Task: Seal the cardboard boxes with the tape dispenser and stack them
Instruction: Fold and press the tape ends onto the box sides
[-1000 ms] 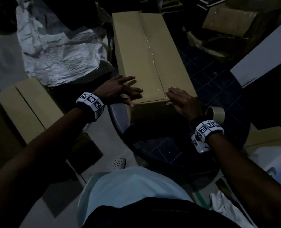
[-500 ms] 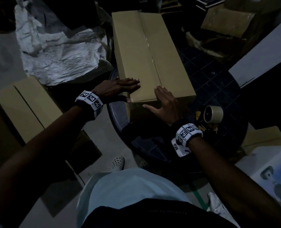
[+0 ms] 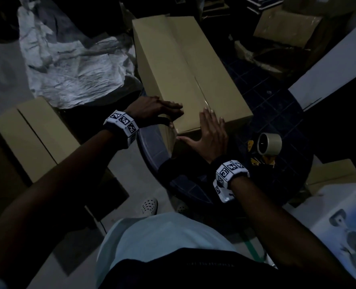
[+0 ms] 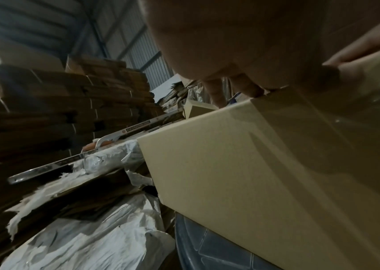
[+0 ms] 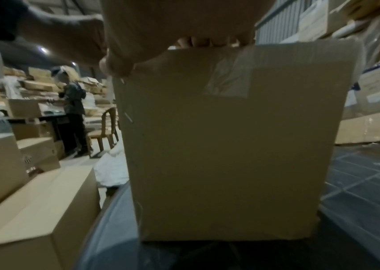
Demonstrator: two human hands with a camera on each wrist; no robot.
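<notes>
both our hands, left hand [image 3: 154,110] and right hand [image 3: 211,135], press flat on the box [image 3: 183,69]; overhanging the table [image 3: 277,113], it could tip.

Tan cardboard box [image 3: 181,65], dark blue grid-patterned table [image 3: 277,113], black-and-white checkered wristbands [image 3: 121,124].

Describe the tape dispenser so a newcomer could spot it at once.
Find the round dark table with the long box lying on it. The tape dispenser sits on that table right of the box's near end, just beyond the right hand. It is the only roll there, pale tape with yellow parts beside it.
</notes>
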